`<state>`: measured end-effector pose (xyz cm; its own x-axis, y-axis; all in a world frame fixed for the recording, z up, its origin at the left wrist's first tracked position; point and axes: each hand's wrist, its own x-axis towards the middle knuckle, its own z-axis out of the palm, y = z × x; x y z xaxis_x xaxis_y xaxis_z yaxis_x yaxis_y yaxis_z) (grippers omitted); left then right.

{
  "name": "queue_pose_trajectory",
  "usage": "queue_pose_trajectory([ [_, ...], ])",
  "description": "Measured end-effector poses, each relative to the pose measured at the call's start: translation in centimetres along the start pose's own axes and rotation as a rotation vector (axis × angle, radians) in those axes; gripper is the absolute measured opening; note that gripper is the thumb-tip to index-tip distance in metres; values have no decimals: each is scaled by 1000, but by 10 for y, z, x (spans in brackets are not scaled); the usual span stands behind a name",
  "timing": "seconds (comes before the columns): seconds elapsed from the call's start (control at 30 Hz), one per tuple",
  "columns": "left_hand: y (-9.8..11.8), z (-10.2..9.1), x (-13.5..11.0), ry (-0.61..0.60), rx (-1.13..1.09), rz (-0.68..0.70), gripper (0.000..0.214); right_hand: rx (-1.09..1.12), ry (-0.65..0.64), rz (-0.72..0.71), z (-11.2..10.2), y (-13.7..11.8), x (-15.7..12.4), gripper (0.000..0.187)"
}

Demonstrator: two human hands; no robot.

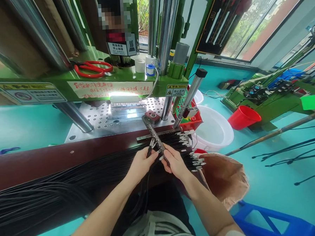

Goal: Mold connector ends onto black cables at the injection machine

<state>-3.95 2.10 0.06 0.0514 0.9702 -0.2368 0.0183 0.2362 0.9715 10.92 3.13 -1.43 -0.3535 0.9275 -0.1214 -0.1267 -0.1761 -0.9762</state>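
Note:
My left hand (142, 162) is closed around the ends of black cables (150, 149), whose metal tips point up toward a long metal bar (154, 133). My right hand (175, 161) grips the lower end of this bar, which slants up and left to a rounded end. Both hands meet close together over a bundle of black cables (96, 167) on the brown bench. A second flat metal bar (144, 137) lies behind, partly covered by the held one. Many silvery connector tips (198, 161) stick out at the bundle's right end.
A green press (92, 89) stands ahead, with a perforated metal plate (96, 116) beneath. Red-handled scissors (93, 68) lie on it. To the right are a white tub (218, 125), a red bucket (244, 117), a brown paper-lined container (236, 170) and a blue stool (276, 219). A person sits behind the press.

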Motion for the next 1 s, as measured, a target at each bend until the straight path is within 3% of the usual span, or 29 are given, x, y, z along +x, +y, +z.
queue_pose_trajectory([
  [0.43, 1, -1, -2, 56, -52, -14, 25, -23, -9, 23, -1, -2, -1, 45],
  [0.8, -4, -2, 0, 48, 107, 124, 25, -183, -2, 19, 6, -6, -2, 48],
  [1.0, -4, -7, -2, 338, 45, 204, 19, 48, 54, 52, -1, 2, 0, 47],
])
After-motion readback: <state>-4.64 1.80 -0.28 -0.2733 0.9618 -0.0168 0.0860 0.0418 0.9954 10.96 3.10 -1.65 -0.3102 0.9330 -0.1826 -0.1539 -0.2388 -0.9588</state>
